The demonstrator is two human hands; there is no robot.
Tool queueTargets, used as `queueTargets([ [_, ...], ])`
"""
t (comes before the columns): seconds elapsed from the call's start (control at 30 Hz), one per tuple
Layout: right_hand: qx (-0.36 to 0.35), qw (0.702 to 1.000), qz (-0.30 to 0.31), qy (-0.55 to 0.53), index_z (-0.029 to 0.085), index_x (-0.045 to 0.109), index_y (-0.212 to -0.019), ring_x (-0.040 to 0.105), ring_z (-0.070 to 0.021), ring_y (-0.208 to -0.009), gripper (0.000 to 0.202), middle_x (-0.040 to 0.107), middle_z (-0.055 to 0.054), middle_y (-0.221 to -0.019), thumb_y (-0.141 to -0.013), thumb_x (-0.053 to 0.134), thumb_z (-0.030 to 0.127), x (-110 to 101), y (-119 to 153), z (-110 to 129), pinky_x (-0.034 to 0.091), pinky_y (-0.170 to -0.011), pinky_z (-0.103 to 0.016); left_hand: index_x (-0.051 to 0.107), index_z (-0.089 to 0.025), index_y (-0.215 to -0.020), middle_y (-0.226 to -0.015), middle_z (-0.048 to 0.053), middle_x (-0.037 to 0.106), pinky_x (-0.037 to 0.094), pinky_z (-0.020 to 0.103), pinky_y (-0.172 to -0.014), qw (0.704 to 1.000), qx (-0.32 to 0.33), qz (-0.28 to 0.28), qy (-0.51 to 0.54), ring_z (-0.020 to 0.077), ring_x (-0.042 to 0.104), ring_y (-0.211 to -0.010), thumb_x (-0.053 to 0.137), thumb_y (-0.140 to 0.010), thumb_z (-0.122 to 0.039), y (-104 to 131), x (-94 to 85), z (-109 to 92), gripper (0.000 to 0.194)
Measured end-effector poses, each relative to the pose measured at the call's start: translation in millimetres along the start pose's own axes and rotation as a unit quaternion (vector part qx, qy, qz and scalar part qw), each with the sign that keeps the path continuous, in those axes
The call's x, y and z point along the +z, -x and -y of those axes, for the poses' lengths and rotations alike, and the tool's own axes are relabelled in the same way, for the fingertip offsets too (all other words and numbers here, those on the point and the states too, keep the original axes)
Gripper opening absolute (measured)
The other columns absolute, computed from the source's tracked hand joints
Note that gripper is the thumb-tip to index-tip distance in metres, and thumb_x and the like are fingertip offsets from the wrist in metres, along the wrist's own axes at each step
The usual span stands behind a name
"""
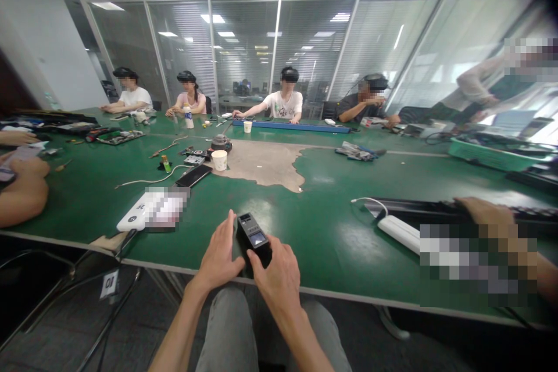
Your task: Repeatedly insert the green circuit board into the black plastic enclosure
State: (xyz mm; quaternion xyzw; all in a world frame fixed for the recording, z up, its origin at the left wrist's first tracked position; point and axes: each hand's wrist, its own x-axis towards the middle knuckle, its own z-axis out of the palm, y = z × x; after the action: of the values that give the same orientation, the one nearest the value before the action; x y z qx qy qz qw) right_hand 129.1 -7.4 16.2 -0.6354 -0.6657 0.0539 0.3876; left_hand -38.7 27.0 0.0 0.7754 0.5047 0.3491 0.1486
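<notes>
At the near edge of the green table lies a small black box-shaped device (253, 231) with a little screen and dark panels on its top face; its exact kind I cannot tell. My right hand (279, 267) grips its near end, with the thumb on the near left side and the fingers on the right. My left hand (221, 256) is beside the device on its left, fingers stretched forward and thumb pointing toward it. Nothing shows in the left palm.
On the green table (331, 226), a white power bank (131, 215) and dark phone (194, 175) lie left. A paper cup (219, 160) stands beyond. A co-worker's hand (488, 212) is at right, near a white bar-shaped object (399, 231). Several people sit opposite.
</notes>
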Motion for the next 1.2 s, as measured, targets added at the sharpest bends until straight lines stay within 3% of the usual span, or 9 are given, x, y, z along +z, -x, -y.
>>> queueTargets([
  [0.2,-0.008,1.000,-0.013,-0.015,0.015,0.059,-0.118,0.058,-0.0291,-0.102,0.050,0.068,-0.012,-0.109,-0.078,0.070,0.043,4,-2,-4,0.044,-0.088,-0.041,-0.008,-0.016,-0.154,-0.154,0.017,0.031,0.026,0.051,-0.116,1.000,-0.001,0.016,-0.006,0.0312,0.029,-0.142,0.060,-0.071,-0.022,-1,0.0,-1,0.107],
  [0.37,-0.015,0.997,-0.036,-0.061,0.018,0.063,-0.111,0.059,-0.0257,-0.098,0.037,0.069,-0.008,-0.104,-0.080,0.068,0.037,5,-8,-1,0.045,-0.089,-0.039,-0.011,-0.018,-0.153,-0.154,0.017,0.031,0.028,0.053,-0.114,1.000,0.005,0.018,-0.007,0.0325,0.030,-0.141,0.063,-0.074,-0.027,-2,-0.8,-1,0.109],
  [0.57,-0.007,0.990,-0.085,-0.115,0.018,0.064,-0.114,0.061,-0.0257,-0.100,0.041,0.069,-0.010,-0.106,-0.081,0.065,0.044,-16,-30,4,0.046,-0.089,-0.039,-0.008,-0.016,-0.154,-0.154,0.019,0.031,0.027,0.055,-0.114,0.999,0.011,0.030,-0.027,0.0338,0.027,-0.143,0.067,-0.077,-0.049,-2,-2.0,-1,0.113],
  [0.7,0.017,0.988,-0.109,-0.113,0.020,0.063,-0.119,0.061,-0.0253,-0.102,0.044,0.069,-0.009,-0.110,-0.083,0.063,0.045,-28,-40,-15,0.046,-0.091,-0.039,0.004,-0.013,-0.154,-0.157,0.021,0.023,0.027,0.055,-0.115,0.997,-0.027,0.021,-0.068,0.0378,0.021,-0.145,0.071,-0.068,-0.063,-2,4.8,-1,0.119],
  [0.9,0.036,0.992,-0.105,-0.058,0.017,0.065,-0.115,0.059,-0.0269,-0.104,0.043,0.069,-0.011,-0.110,-0.082,0.063,0.044,-21,-34,-55,0.044,-0.094,-0.039,0.016,-0.011,-0.153,-0.158,0.021,0.021,0.024,0.054,-0.116,0.991,-0.055,0.009,-0.118,0.0389,0.017,-0.147,0.068,-0.064,-0.073,-5,15.1,0,0.120],
  [1.2,0.061,0.996,-0.064,-0.011,0.017,0.065,-0.116,0.058,-0.0268,-0.101,0.044,0.069,-0.011,-0.105,-0.081,0.064,0.044,-17,-29,-65,0.045,-0.091,-0.038,0.026,-0.014,-0.150,-0.159,0.018,0.022,0.023,0.053,-0.116,0.991,-0.034,0.016,-0.130,0.0375,0.018,-0.146,0.064,-0.068,-0.073,-6,14.6,1,0.108],
])
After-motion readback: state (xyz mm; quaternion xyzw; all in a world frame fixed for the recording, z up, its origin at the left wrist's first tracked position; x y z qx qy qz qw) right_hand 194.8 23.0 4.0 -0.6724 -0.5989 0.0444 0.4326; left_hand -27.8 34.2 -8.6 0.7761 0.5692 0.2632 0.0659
